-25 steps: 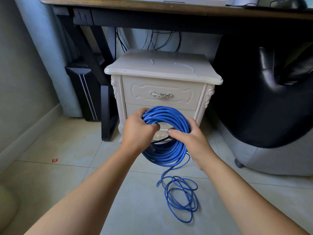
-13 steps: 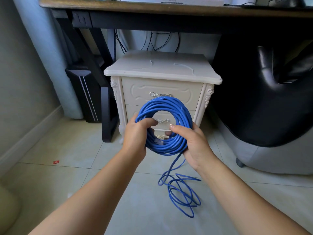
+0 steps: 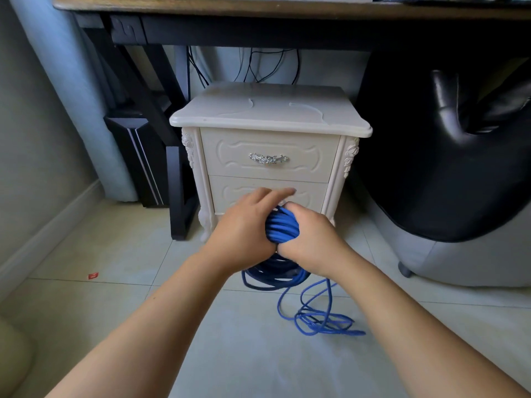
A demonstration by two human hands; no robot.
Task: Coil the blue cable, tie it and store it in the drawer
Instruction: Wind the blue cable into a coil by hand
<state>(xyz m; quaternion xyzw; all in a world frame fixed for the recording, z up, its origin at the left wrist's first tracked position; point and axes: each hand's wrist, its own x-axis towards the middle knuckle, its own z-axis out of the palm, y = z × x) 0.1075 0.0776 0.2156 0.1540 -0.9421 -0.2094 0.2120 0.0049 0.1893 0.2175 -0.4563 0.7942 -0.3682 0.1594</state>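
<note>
tiled floor, white nightstand, both hands' grip closed on blue cable, coil edge-on, loose tail trailing right

nightstand under desk (chair to its right).

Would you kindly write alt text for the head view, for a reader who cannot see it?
Two bare hands, left and right, squeeze a coiled blue cable before a white nightstand with both drawers shut; loose cable trails on the tiled floor.

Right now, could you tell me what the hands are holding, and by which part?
Both the left hand and right hand clasp the blue cable coil at its top; its loose end trails onto the floor.
</note>
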